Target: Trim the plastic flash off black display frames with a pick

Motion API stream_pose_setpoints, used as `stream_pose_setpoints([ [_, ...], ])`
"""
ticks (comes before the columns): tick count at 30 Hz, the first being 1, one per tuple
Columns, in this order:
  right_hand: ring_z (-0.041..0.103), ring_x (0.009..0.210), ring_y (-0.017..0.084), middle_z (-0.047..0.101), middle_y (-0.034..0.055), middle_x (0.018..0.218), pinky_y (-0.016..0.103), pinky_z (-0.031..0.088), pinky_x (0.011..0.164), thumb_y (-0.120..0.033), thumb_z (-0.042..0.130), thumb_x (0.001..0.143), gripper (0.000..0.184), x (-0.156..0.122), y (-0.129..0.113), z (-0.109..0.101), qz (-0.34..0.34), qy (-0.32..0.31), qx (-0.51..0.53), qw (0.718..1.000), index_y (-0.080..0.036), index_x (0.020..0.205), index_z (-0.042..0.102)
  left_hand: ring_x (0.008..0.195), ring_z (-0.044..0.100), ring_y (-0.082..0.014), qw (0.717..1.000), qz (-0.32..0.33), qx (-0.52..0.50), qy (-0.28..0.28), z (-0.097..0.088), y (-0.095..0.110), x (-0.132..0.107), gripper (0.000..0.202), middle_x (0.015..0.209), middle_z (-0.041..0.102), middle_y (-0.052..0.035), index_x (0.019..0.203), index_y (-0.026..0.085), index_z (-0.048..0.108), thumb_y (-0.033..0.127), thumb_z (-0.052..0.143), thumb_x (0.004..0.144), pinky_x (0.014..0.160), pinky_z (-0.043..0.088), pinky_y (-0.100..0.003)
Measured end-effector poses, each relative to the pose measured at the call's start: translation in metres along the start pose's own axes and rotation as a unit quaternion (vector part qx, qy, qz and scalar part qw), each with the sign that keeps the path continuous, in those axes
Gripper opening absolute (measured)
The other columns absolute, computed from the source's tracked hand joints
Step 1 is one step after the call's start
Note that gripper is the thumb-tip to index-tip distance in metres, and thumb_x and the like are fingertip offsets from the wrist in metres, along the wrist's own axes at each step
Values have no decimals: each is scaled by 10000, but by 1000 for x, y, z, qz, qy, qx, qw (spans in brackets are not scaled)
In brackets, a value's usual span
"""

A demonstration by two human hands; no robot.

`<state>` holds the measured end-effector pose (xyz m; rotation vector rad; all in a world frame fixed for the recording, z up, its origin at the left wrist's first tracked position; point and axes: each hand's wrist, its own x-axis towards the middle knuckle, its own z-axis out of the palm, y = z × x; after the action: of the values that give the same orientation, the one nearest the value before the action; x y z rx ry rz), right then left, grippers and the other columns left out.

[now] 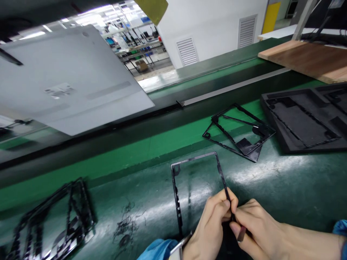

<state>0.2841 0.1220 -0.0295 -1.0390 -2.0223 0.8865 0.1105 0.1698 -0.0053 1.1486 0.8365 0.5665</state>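
A thin black rectangular frame (194, 156) is held up over the green bench, tilted toward me. My left hand (210, 225) pinches its right side bar between thumb and fingers. Close against it, my right hand (257, 227) is closed around a slim tool with a brownish flat end (241, 234) that pokes out below the fingers. The tool's working tip is hidden where the two hands meet at the bar, so its exact kind cannot be made out. The frame's near end is hidden behind my left hand and sleeve.
Two similar frames (238, 133) lie crossed beyond my hands. A dark foam tray (295, 142) at right holds another frame. Several frames are piled (54, 224) at left, near black shavings (128, 224). A grey panel (89, 79) stands at back left; a wooden board (306, 57) at back right.
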Motion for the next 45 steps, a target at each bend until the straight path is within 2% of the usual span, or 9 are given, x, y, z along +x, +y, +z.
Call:
stream_pose_setpoints([
  [4, 408, 534, 141, 487, -37, 652, 309, 316, 627, -186, 384, 1009, 197, -1, 0, 1, -12, 11, -20, 1000, -247, 823, 404, 636, 322, -132, 1000, -1, 12, 7, 0, -1, 1, 373, 713, 387, 41, 817, 200, 499, 438, 386, 1080, 601, 303, -265],
  [11, 471, 514, 141, 559, -19, 630, 314, 332, 626, -161, 434, 993, 207, -1, 0, 3, -32, 28, -55, 998, -225, 810, 506, 632, 331, -134, 996, 48, 80, 1, 0, 5, 2, 395, 687, 384, 42, 757, 205, 469, 383, 354, 1090, 637, 318, -278],
  [18, 469, 509, 142, 563, -20, 625, 318, 333, 589, -166, 437, 979, 201, -1, 0, 2, -29, 17, -48, 998, -230, 795, 488, 644, 339, -138, 993, 63, 98, -18, 0, 16, 1, 281, 697, 380, 43, 757, 219, 435, 296, 370, 1020, 646, 319, -281],
  [22, 475, 525, 142, 564, -19, 648, 312, 355, 622, -166, 443, 982, 182, -2, 1, 3, -27, 20, -47, 998, -231, 819, 492, 649, 342, -141, 993, 57, 99, -21, -2, 14, -1, 286, 702, 381, 41, 762, 218, 437, 321, 386, 1024, 649, 314, -285],
  [27, 432, 512, 135, 522, -31, 634, 311, 327, 603, -179, 422, 993, 208, -2, 0, 3, -28, 26, -32, 999, -233, 799, 475, 672, 358, -147, 997, 37, 68, -22, -5, 5, -2, 305, 717, 407, 29, 771, 205, 483, 362, 425, 1025, 682, 335, -289],
  [30, 421, 512, 133, 515, -32, 635, 312, 325, 604, -181, 421, 991, 205, -1, 0, 2, -31, 29, -36, 998, -232, 800, 476, 658, 351, -145, 999, 25, 36, -20, -4, 3, 0, 371, 712, 411, 27, 772, 200, 499, 420, 405, 1056, 650, 325, -287],
  [34, 417, 503, 135, 513, -31, 628, 319, 326, 588, -175, 428, 984, 215, -1, 1, 3, -29, 26, -47, 998, -235, 781, 464, 635, 348, -137, 998, 41, 43, -16, -2, 5, 2, 445, 687, 403, 32, 745, 200, 490, 472, 395, 1084, 635, 321, -282],
  [39, 444, 487, 136, 544, -32, 605, 312, 371, 591, -154, 453, 965, 193, -1, 0, 5, -47, 38, -57, 997, -229, 794, 504, 618, 346, -130, 997, 53, 59, -23, -1, 6, 3, 428, 668, 410, 31, 718, 200, 482, 421, 389, 1072, 616, 305, -275],
  [45, 469, 485, 132, 562, -27, 607, 305, 365, 591, -138, 448, 948, 194, -2, 0, 6, -47, 53, -48, 996, -229, 784, 497, 618, 354, -130, 995, 73, 71, -21, 2, 15, 4, 324, 666, 413, 31, 704, 209, 458, 319, 419, 1006, 616, 308, -270],
])
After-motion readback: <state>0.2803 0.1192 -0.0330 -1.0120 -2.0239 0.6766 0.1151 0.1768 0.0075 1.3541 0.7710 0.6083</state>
